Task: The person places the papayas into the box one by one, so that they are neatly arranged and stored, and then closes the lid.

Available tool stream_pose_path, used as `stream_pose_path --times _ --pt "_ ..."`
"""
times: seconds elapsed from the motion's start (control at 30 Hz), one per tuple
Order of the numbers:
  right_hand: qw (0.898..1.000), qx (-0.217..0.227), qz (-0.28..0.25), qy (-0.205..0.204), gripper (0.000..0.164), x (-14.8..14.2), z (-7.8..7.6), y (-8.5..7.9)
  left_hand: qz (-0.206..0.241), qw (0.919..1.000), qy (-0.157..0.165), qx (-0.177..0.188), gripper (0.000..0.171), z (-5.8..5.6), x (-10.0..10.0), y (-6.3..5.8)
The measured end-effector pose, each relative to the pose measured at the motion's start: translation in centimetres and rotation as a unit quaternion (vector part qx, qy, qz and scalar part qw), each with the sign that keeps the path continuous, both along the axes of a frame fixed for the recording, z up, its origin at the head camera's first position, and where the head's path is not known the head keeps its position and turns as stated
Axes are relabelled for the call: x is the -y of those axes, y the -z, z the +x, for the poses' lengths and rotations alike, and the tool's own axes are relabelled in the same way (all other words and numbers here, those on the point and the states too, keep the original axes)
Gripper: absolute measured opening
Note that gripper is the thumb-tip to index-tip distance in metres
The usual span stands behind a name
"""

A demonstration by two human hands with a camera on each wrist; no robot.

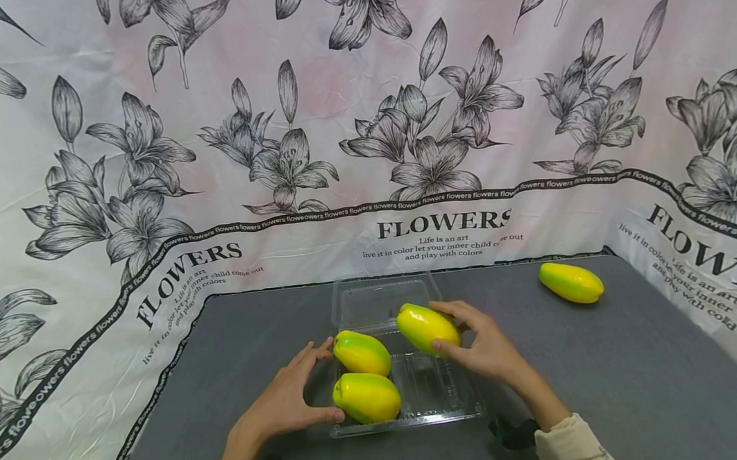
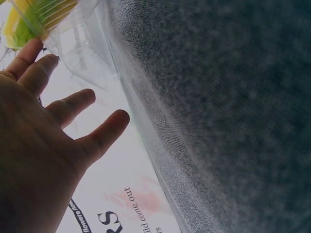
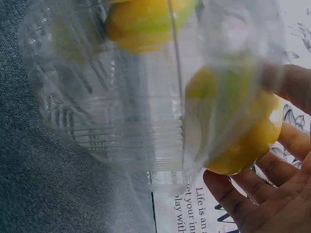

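Note:
My right hand (image 1: pixel 483 338) grips an oblong yellow-green fruit (image 1: pixel 428 327), thumb on its near side and fingers at its far side, over the right part of a clear plastic clamshell container (image 1: pixel 441 415). Two similar fruits lie in the container's left half, one (image 1: pixel 362 353) behind the other (image 1: pixel 367 398). Beside them, my left hand (image 1: pixel 283 394) is spread, its thumb at the nearer fruit and its fingertips close to the farther one. In the left wrist view its fingers (image 2: pixel 73 104) are straight. The right wrist view shows the held fruit (image 3: pixel 238 121) partly through the clear plastic.
The container's lid (image 1: pixel 381 302) lies folded back behind its base on the grey tabletop (image 1: pixel 255 333). Another yellow-green fruit (image 1: pixel 571 282) rests at the back right. A flower-printed cloth (image 1: pixel 319 246) hangs behind the table and along its sides.

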State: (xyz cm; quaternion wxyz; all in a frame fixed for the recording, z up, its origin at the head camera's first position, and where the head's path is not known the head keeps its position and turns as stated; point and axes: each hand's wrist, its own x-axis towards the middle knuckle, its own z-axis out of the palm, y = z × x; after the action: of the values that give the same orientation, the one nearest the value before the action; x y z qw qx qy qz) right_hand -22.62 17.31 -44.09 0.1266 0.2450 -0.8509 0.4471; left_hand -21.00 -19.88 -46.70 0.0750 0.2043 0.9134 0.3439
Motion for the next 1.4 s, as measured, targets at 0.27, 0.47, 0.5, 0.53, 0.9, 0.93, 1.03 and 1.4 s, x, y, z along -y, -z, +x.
stream_pose_path --times 0.27,0.47,0.5,0.53,0.9,0.93,1.03,1.4 --pt "0.999 -0.019 0.028 -0.022 0.062 0.6 -0.1 0.6 0.001 1.0000 -0.003 0.001 0.084 -0.1 0.0 0.1" --pt "0.997 -0.042 0.062 -0.030 0.061 1.1 -0.2 1.0 0.002 1.0000 -0.001 0.001 0.084 0.0 0.0 0.2" --pt "0.996 -0.046 0.063 -0.031 0.061 1.3 -0.2 1.1 0.002 1.0000 -0.001 0.001 0.084 -0.1 0.0 0.2" --pt "0.996 -0.050 0.066 -0.032 0.061 1.3 -0.2 1.2 0.002 1.0000 -0.001 0.002 0.084 -0.1 0.0 0.2" --pt "0.992 -0.069 0.104 0.004 0.064 1.7 -0.4 2.6 0.001 1.0000 -0.001 0.003 0.084 -0.1 -0.1 0.0" --pt "0.992 -0.068 0.105 0.007 0.065 1.7 -0.4 2.7 0.001 1.0000 -0.001 0.003 0.084 0.0 -0.1 0.0" --pt "0.992 -0.068 0.110 0.013 0.066 1.8 -0.4 2.8 0.000 1.0000 0.000 0.003 0.085 0.0 -0.1 0.0" --pt "0.992 -0.038 0.122 0.017 0.066 2.1 -0.2 2.6 -0.002 1.0000 -0.003 -0.001 0.087 0.0 -0.1 0.0"
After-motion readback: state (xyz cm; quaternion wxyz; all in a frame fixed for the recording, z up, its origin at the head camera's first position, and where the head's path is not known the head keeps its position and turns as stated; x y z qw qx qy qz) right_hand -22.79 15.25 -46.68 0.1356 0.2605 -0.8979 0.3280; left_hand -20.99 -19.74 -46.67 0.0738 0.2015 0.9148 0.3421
